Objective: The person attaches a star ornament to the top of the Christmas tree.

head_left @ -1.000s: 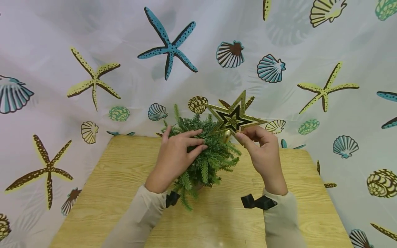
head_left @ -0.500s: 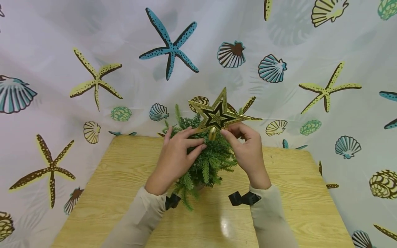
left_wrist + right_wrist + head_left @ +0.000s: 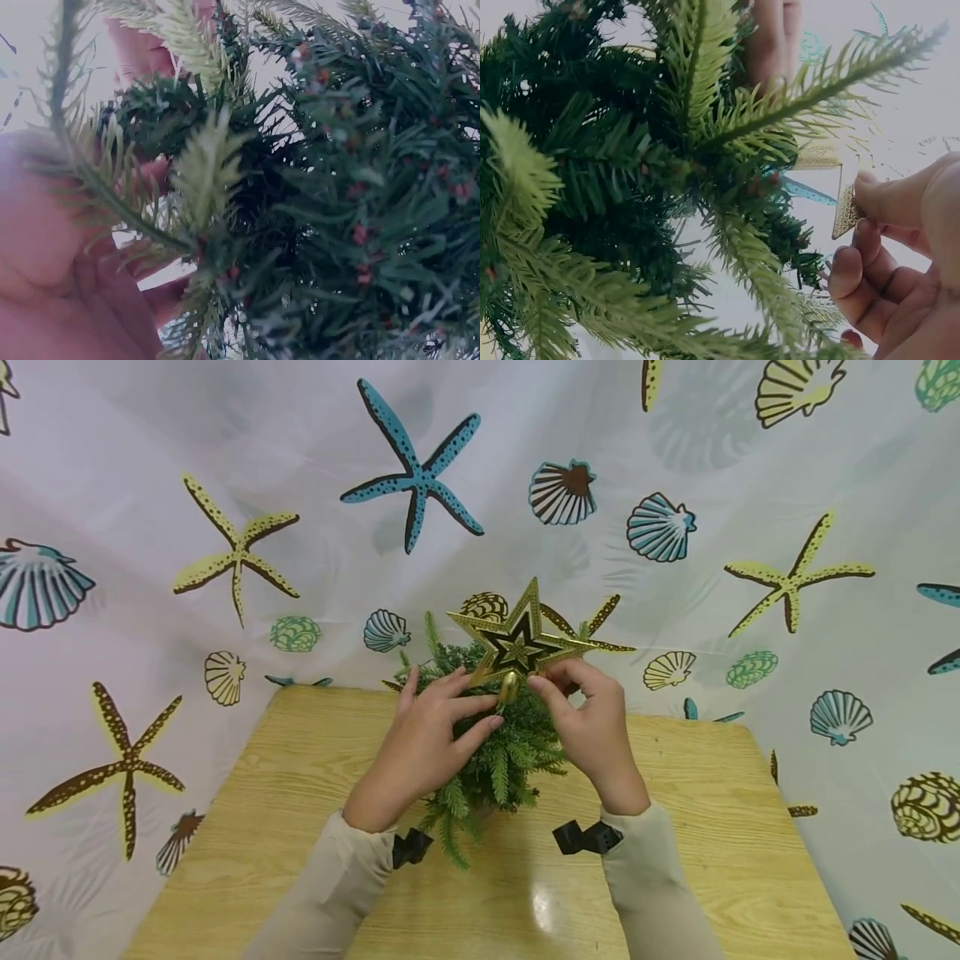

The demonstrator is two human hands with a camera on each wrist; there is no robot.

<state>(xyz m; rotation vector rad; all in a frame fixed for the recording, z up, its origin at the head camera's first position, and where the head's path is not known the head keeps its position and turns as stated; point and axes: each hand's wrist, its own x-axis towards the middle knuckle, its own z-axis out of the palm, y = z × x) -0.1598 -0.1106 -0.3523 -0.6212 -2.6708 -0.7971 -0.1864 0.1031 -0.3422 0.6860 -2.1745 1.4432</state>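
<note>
A small artificial Christmas tree stands in the middle of the table. A gold star tree topper with a dark inner band tilts over its top, its rounded gold socket pointing down at the twigs. My right hand pinches one lower point of the star between thumb and fingers. At the treetop, my left hand has its thumb and forefinger close together around the tip, right beside the socket. Branches cover part of the left fingers in the left wrist view. The tree's base is mostly hidden.
The wooden table extends around the tree on both sides. Behind it hangs a white curtain printed with starfish and shells. Black straps with small blocks sit at both wrists.
The right hand has carried the star leftward from the tree's right side to above its top. The socket has come up against the left fingertips, while the left hand has barely shifted.
</note>
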